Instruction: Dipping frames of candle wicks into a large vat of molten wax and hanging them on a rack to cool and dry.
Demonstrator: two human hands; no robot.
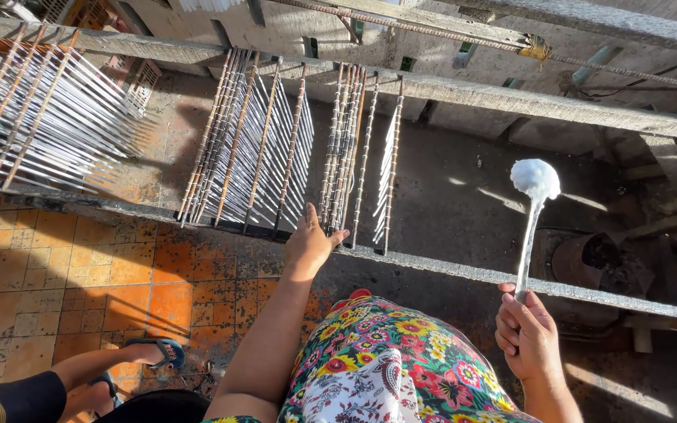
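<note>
Two hands: at a drying rack
Left hand (309, 244): open, fingertips touching rack rods (344, 149)
Right hand (525, 335): gripping ladle (533, 205)
Ladle bowl: heaped white paste

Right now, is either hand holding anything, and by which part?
The right hand grips a thin stick topped with a white fluffy blob by its lower end. The left hand holds nothing.

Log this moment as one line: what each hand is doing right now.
left hand: open, touching rods on rail | right hand: grip shut on stick with white ball tip
</note>
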